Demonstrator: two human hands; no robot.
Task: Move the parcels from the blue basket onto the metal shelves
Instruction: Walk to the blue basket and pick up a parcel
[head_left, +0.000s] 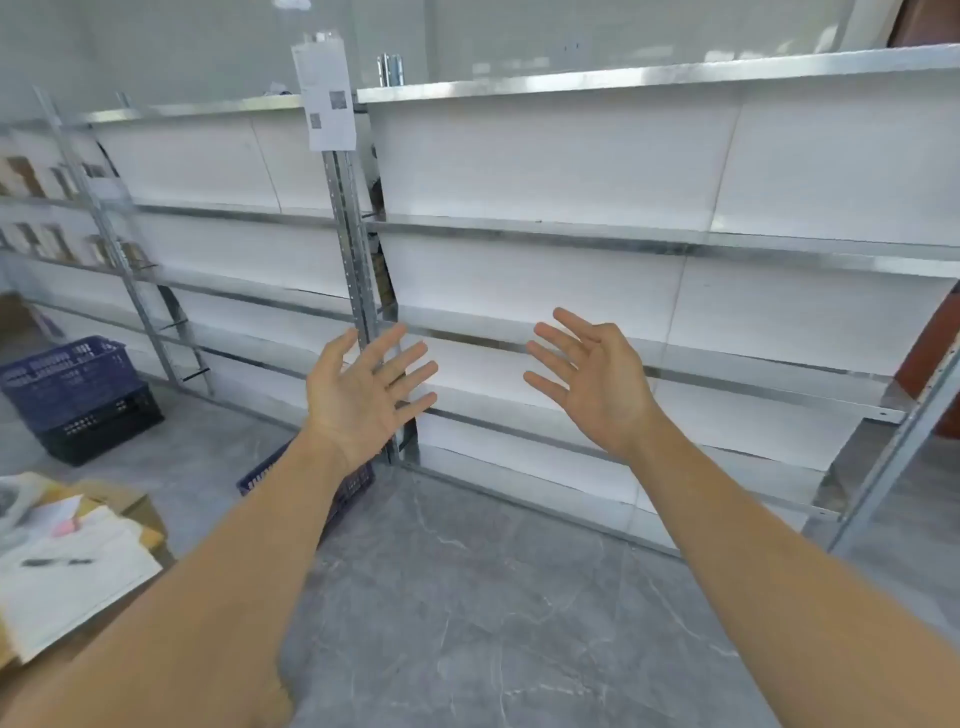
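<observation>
Hands both spread and holding nothing: I see left hand (358, 397) and right hand (592, 384) raised before the shelves (571, 234). Basket (343, 493) sits on the floor under my left forearm, contents hidden. Crates (78, 395) stand far left.

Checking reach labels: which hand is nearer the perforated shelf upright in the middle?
Left. The left hand overlaps the perforated upright in view, fingers spread. The right hand is off to its right, before the shelf bay.
</observation>
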